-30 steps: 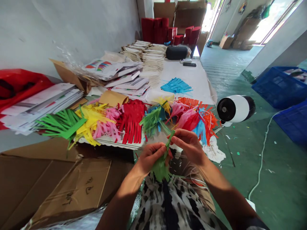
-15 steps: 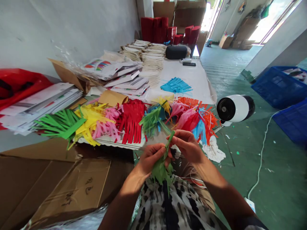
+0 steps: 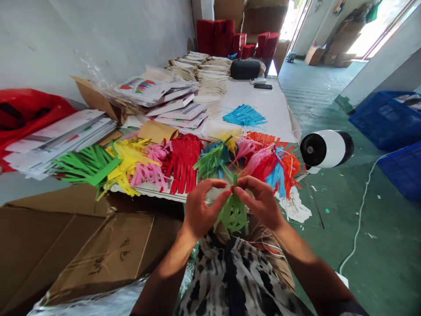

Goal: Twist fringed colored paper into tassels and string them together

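A green paper tassel (image 3: 234,215) hangs fringe down in front of my body, its narrow folded top pointing upward. My right hand (image 3: 261,202) pinches the tassel just below that top between thumb and fingertips. On the other side, my left hand (image 3: 204,206) curves in a C shape, thumb and forefinger apart. Its thumb tip is at the tassel's neck, while its lower fingers are hidden. Just beyond my hands, on the table, lie a darker green tassel (image 3: 210,161), red fringed paper (image 3: 186,164) and a pink tassel (image 3: 261,163).
Yellow (image 3: 126,162) and green fringed paper (image 3: 88,164) lie at the table's left, blue fringe (image 3: 245,115) farther back. Paper stacks (image 3: 59,140) line the wall side. A cardboard box (image 3: 108,254) stands at lower left. A white-and-black fan (image 3: 327,149) is at right.
The green tassel has gone from tilted to hanging upright with its fringe spread. My left thumb and forefinger have parted from their pinch. My right hand still grips near the top.
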Demonstrator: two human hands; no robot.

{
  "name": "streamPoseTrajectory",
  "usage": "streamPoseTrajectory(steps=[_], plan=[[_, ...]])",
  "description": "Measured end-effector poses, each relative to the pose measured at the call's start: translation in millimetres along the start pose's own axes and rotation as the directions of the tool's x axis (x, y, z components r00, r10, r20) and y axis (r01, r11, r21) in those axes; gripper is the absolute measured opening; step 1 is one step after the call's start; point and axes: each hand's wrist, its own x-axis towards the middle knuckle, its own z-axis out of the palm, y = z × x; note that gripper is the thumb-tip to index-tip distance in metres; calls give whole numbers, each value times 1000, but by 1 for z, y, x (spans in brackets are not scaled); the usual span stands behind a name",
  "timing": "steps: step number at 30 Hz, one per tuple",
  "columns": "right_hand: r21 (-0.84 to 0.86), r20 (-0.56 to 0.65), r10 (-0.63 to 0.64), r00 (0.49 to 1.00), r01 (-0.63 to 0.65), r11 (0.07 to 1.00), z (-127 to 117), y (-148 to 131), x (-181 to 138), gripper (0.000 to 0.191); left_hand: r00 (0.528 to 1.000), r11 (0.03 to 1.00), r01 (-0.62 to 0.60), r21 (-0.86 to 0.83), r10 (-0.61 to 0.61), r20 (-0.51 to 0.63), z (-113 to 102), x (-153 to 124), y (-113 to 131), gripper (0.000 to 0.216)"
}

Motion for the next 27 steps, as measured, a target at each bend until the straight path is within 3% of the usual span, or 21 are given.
streamPoseTrajectory(steps=[2, 4, 8, 16, 27], plan=[[-120, -3, -52, 999, 51, 991, 2, -3, -2, 16, 991, 994, -98, 57, 102, -83, -2, 4, 6, 25], [-210, 7, -102, 995, 101, 972, 4, -5, -5, 14, 983, 986, -153, 69, 160, -94, 0, 5, 11, 22], [-279, 9, -151, 989, 147, 949, 5, -8, -9, 12, 988, 994, -106, -1, 105, -112, 7, 4, 11, 12], [-108, 1, -21, 1000, 21, 994, 5, -4, -8, 21, 991, 927, 99, -363, -126, -52, 9, 4, 4, 14], [89, 65, 108, 992, -114, 990, 6, -5, -7, 29, 980, 862, 180, -475, -198, 13, 6, 5, 2, 15]])
